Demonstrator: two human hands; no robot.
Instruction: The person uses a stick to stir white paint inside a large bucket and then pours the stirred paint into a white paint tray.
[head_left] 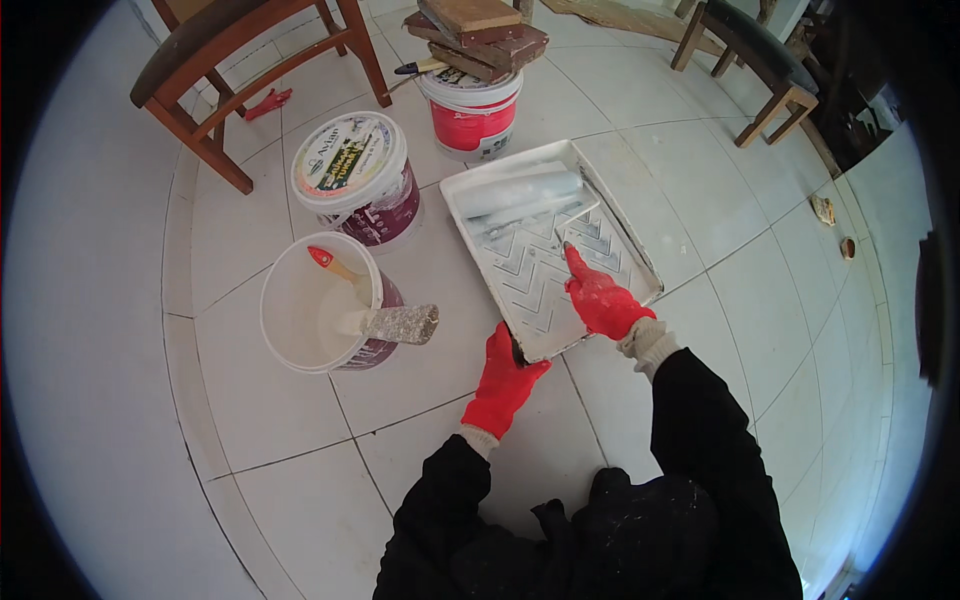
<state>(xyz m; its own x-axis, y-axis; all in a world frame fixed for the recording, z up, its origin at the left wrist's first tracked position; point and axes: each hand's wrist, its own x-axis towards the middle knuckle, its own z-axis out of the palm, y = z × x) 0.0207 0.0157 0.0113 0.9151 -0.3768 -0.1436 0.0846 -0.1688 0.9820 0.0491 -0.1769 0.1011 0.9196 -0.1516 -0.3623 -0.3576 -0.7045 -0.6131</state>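
Roller handle: mostly hidden inside your hand, with just its top end showing by your forefinger.
Right grip: wrapped around that handle.
Left grip: grasping the tray's near-left corner; you can't see the fingertips underneath.
Open bucket: a red-tipped handle leans inside and a crusted flat blade juts over the rim; you cannot tell whether they are one tool.
Chairs: both the left one and the right one are cut off above.
Paint tray: white, set at a slant on the tiled floor before you, its ribbed slope streaked grey.
Roller: pale, wet-looking, lying across the tray's far end.
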